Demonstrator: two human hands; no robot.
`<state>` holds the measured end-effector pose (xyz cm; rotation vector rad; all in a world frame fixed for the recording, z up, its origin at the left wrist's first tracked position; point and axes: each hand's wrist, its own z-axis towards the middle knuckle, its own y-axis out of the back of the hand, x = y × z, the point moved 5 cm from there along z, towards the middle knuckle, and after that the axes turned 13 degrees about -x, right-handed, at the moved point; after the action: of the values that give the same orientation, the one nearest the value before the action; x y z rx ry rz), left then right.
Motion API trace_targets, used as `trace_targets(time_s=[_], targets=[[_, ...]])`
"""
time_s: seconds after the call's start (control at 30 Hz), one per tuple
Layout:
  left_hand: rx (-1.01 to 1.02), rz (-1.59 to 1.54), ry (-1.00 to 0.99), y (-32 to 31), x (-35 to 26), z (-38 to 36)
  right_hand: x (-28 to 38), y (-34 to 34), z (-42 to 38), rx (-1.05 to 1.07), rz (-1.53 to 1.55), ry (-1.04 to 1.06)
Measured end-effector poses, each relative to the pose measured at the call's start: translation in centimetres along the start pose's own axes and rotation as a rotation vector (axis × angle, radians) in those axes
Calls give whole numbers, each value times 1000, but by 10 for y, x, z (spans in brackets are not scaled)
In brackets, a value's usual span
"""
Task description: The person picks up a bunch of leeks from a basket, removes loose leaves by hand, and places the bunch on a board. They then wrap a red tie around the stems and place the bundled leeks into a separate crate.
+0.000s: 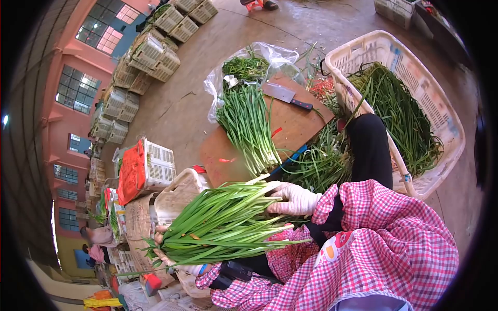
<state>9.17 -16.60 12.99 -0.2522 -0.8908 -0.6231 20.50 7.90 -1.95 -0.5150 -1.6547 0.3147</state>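
Observation:
A loose bunch of garlic greens (223,223), with long flat leaves and pale stalk ends, lies across both my hands. My right hand (295,199), in a whitish glove, is closed around the stalk ends. My left hand (162,248) wraps the leaf tips at the other end; leaves hide most of it. Just beyond, a brown board (298,122) bears another neat bunch of greens (249,127), pale ends towards me. A cleaver (288,96) with a dark handle rests on the board.
At right stands a large plastic crate (451,124) holding loose greens (397,119). Leaf scraps (321,166) lie between board and knee. A clear plastic bag (282,54) sits behind the board. A red-covered crate (158,163) and stacked crates (148,54) stand leftward; people (98,238) are farther off.

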Motion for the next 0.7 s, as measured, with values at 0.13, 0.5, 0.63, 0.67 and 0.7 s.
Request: trace_targets(time_s=[0.13, 0.5, 0.63, 0.67, 0.7], targets=[[-89, 2067, -534, -30, -12, -12, 25, 1, 0, -166, -356, 713], [-110, 2474, -731, 3, -21, -4, -9, 8, 19, -327, 232, -40], [-96, 2362, -935, 1, -27, -7, -1, 22, 22, -258, 6, 79], [-29, 2506, -937, 1, -24, -7, -11, 27, 27, -257, 7, 77], [11, 2504, -923, 37, -10, 11, -14, 32, 30, -283, -23, 186]])
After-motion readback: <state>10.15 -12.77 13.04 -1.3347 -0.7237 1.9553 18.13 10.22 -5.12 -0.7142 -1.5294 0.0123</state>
